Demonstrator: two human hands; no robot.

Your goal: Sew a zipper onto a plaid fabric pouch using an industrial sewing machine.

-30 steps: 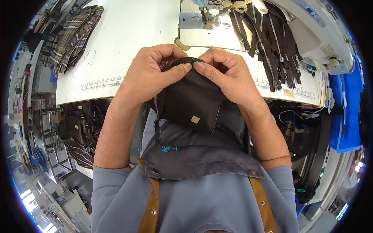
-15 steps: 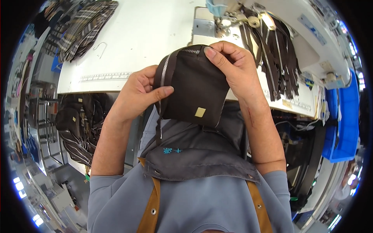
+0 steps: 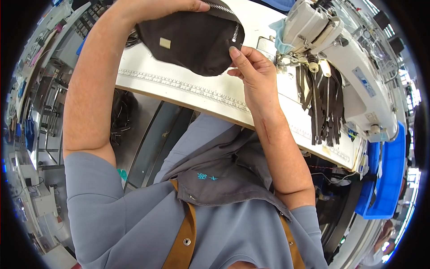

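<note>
Both hands hold up a dark brown fabric piece [image 3: 192, 42] with a metal zipper [image 3: 227, 13] sewn along its curved edge and a small pale yellow square on its face. My left hand [image 3: 156, 8], partly cut off by the top of the view, grips the upper left part, its thumb beside the zipper. At the right corner, by the zipper's end, my right hand [image 3: 253, 65] pinches the fabric between thumb and fingers. The piece is tilted above the white sewing table [image 3: 179, 83], over its printed ruler strip.
A white sewing machine [image 3: 331, 31] stands at the right, with a light blue cloth hanging near its needle area. Loose dark zippers [image 3: 324, 105] hang over the table beside it. A blue plastic bin [image 3: 387, 175] is at the far right edge.
The fabric piece has been raised away from my lap, up and leftward over the table, and turned so its zipper runs to the right. My left arm now reaches far forward.
</note>
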